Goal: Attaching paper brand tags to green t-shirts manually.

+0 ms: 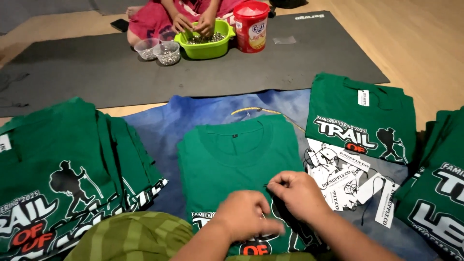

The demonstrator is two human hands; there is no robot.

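A folded green T-shirt (239,152) with a white and red print lies on a blue cloth (164,121) in front of me. My left hand (244,215) rests on the shirt's front, fingers curled and pinched together. Just to its right, my right hand (299,193) pinches something thin and dark, perhaps a thread or a pin, above the shirt; it is too small to tell which. The two hands nearly touch. A heap of white paper hang tags (345,181) with black strings lies right of the shirt.
Stacks of the same green shirts lie at left (67,169), upper right (362,116) and far right (442,193). On a dark mat (96,67) another person's hands (198,21) reach into a green basin (205,46), beside two clear cups (159,50) and a red tub (251,26).
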